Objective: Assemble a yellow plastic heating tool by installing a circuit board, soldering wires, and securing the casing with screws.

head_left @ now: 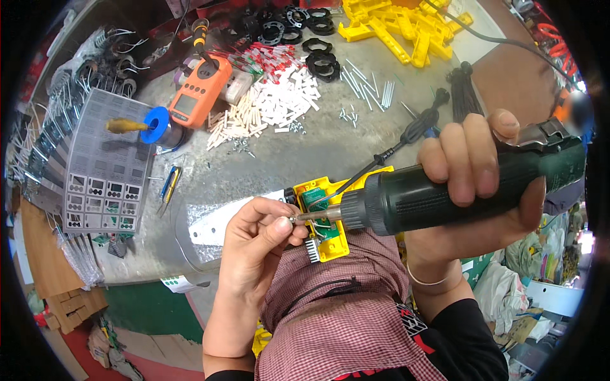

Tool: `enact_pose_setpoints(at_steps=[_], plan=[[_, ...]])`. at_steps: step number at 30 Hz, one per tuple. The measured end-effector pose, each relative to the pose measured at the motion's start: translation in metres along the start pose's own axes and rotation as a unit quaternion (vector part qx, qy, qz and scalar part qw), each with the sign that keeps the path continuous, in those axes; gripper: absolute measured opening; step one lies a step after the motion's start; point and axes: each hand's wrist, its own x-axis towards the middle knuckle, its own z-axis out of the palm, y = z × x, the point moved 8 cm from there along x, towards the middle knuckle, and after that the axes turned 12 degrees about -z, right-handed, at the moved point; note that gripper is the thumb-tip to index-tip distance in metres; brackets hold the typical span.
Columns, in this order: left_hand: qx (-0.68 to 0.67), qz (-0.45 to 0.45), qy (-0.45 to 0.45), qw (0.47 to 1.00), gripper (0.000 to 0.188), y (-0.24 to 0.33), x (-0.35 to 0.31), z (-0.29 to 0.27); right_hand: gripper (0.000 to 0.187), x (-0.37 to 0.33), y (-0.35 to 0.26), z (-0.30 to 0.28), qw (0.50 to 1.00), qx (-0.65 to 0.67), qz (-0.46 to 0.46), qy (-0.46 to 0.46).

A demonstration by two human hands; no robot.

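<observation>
A: What is each hand doing?
B: The right hand (470, 162) is gripping a dark driver (438, 203) around its barrel. The left hand (257, 238) is pinching a small screw (293, 220) at the tip of the bit (321, 215).
A: Where is the yellow case (335, 254) lying?
B: It is lying beneath the bit, near the bench (267, 159) edge, exposing a green board (312, 196). Beyond, white pieces (292, 95) are lying near an orange meter (203, 89).

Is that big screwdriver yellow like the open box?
No, the screwdriver is dark, almost black, while the open box near its tip is yellow.
</observation>
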Motion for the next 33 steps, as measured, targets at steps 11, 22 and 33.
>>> enact_pose_setpoints(at_steps=[11, 22, 33], plan=[[-0.007, 0.048, 0.029, 0.998, 0.011, -0.001, 0.000, 0.009, 0.042, 0.003, -0.002, -0.009, 1.000, 0.007, -0.024, 0.015], [0.125, 0.213, 0.081, 0.966, 0.011, 0.010, -0.009, 0.028, 0.041, 0.005, -0.006, -0.018, 0.999, 0.012, -0.023, 0.036], [0.557, 0.254, 0.146, 0.777, 0.043, 0.036, 0.001, 0.021, 0.049, -0.003, -0.022, -0.030, 0.999, -0.011, -0.026, 0.031]])
